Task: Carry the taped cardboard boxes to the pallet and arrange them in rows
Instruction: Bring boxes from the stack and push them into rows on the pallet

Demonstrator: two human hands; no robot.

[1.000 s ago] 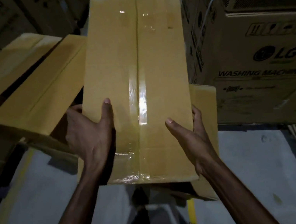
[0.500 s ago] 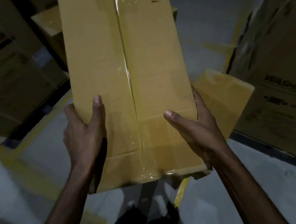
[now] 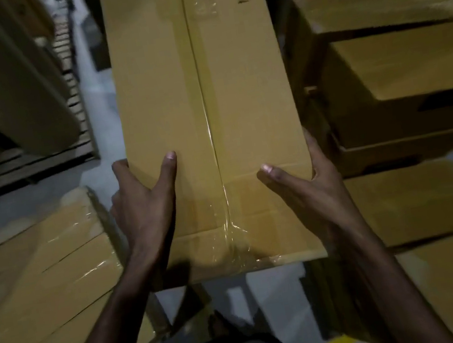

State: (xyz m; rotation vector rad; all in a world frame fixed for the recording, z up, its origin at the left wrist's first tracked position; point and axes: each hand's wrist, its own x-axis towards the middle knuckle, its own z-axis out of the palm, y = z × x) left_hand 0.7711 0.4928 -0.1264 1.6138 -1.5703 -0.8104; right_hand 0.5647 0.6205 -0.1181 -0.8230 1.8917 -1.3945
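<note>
A long brown cardboard box (image 3: 235,86), sealed down its middle seam with clear tape, is carried lengthwise in front of me, above the floor. My left hand (image 3: 144,202) grips its near left edge, thumb lying on top. My right hand (image 3: 299,186) grips the near right edge in the same way. The fingers of both hands are hidden under the box. Several taped boxes (image 3: 49,276) lie flat at the lower left, shiny with tape.
Stacked brown boxes (image 3: 398,64) stand close on the right, with more flat cardboard (image 3: 408,202) below them. A wooden pallet (image 3: 26,170) with large cartons sits at the upper left. Grey floor (image 3: 91,74) runs between them. My feet show below the box.
The view has swung round while I carry the box: the washing-machine cartons are gone and stacked boxes, a pallet and taped boxes now surround it. Both hands keep the same hold.
</note>
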